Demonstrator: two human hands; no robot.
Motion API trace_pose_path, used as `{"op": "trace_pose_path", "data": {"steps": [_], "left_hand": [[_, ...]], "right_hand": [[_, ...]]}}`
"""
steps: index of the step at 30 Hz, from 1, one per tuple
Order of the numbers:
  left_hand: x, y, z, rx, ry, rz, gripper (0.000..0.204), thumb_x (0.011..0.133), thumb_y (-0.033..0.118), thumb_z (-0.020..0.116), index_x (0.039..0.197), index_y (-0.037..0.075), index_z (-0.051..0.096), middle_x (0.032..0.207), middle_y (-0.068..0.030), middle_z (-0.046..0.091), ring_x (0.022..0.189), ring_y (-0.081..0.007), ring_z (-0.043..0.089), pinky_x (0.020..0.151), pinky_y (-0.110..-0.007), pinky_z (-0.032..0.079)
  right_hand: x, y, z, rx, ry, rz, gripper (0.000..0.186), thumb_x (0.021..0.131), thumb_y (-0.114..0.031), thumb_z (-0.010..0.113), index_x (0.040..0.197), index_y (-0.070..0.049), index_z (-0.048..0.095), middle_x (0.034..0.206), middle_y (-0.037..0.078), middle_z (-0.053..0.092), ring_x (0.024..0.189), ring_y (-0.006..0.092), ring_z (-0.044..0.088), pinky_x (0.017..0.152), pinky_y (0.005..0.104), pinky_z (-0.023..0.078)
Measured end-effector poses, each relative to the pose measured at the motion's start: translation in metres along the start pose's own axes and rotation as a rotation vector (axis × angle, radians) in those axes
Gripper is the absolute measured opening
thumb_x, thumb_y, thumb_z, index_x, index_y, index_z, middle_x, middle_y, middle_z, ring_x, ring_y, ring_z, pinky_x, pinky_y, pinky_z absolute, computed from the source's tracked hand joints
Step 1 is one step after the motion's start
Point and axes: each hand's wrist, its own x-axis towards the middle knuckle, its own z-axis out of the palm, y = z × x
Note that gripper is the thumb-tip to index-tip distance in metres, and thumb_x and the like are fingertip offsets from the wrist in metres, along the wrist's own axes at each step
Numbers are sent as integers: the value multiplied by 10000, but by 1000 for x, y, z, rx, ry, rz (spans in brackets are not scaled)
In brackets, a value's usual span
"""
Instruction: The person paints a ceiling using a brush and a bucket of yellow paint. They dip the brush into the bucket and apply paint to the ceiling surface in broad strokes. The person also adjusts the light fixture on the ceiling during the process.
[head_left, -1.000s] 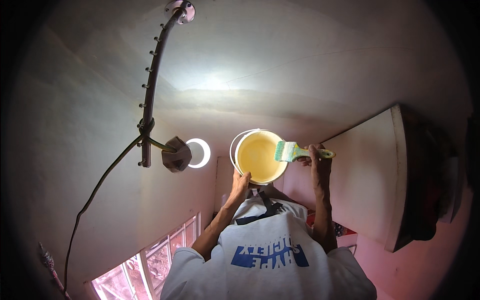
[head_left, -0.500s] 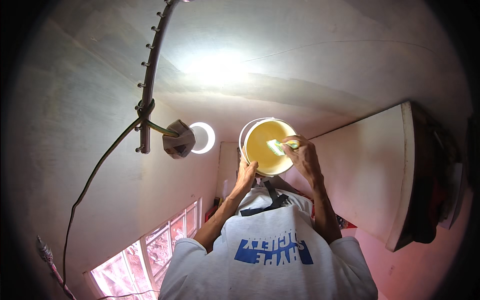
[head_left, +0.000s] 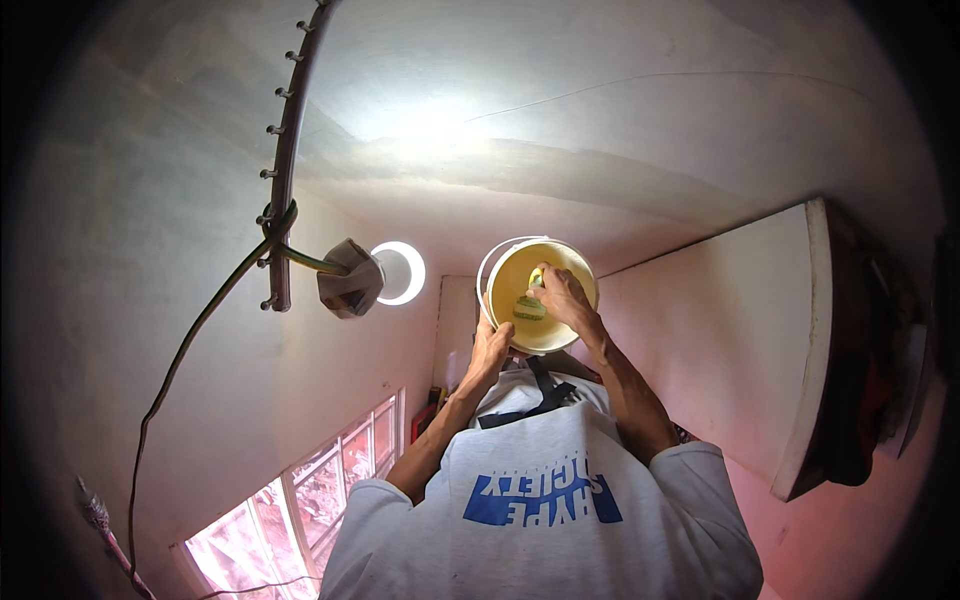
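A round bucket point(head_left: 508, 282) with a yellow inside and a thin white handle hangs in front of me, its mouth facing the view. My left hand point(head_left: 490, 350) grips its lower left rim, the thumb lying over the edge. Inside the mouth, my right hand point(head_left: 565, 298) is closed around a scrub brush point(head_left: 530, 308) with a yellow-green grip. The bristles point down, against or close to the bucket's inner wall; contact is hard to tell. Part of the brush's grip is hidden by the fingers.
At upper left runs a dark bar point(head_left: 285, 150) with several bolts and a cable point(head_left: 185, 345) looped round it. Beside it is a lit round lamp point(head_left: 403, 273). A barred window point(head_left: 300, 500) is at lower left, a white panel point(head_left: 720, 320) at right.
My right hand has moved left, further over the bucket's mouth. The brush has turned from pointing left to pointing down. My left hand still holds the rim.
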Motion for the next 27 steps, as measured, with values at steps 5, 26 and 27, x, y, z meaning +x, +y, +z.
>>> {"op": "trace_pose_path", "data": {"steps": [5, 26, 27], "left_hand": [[5, -7, -3, 32, -13, -45, 592, 794, 90, 487, 1366, 12, 351, 1150, -205, 556, 903, -343, 659, 631, -431, 625], [32, -22, -22, 90, 57, 69, 569, 861, 173, 489, 1378, 12, 310, 1169, -223, 535, 904, -329, 655, 619, -385, 618], [29, -17, -16, 110, 69, 49, 576, 856, 161, 482, 1382, 5, 304, 1163, -220, 545, 882, -326, 663, 607, -378, 613]], "right_hand": [[-14, 12, 9, -25, 302, -65, 356, 870, -183, 633, 1143, 22, 534, 957, 243, 665, 891, 400, 649, 743, 448, 518], [-225, 199, -338, -929, 624, 852, 548, 988, -394, 493, 1254, 86, 500, 1181, 297, 579, 1112, 405, 568, 957, 438, 442], [-229, 215, -349, -931, 631, 754, 577, 961, -404, 538, 1267, 82, 493, 1205, 299, 570, 1116, 411, 562, 974, 436, 427]]}}
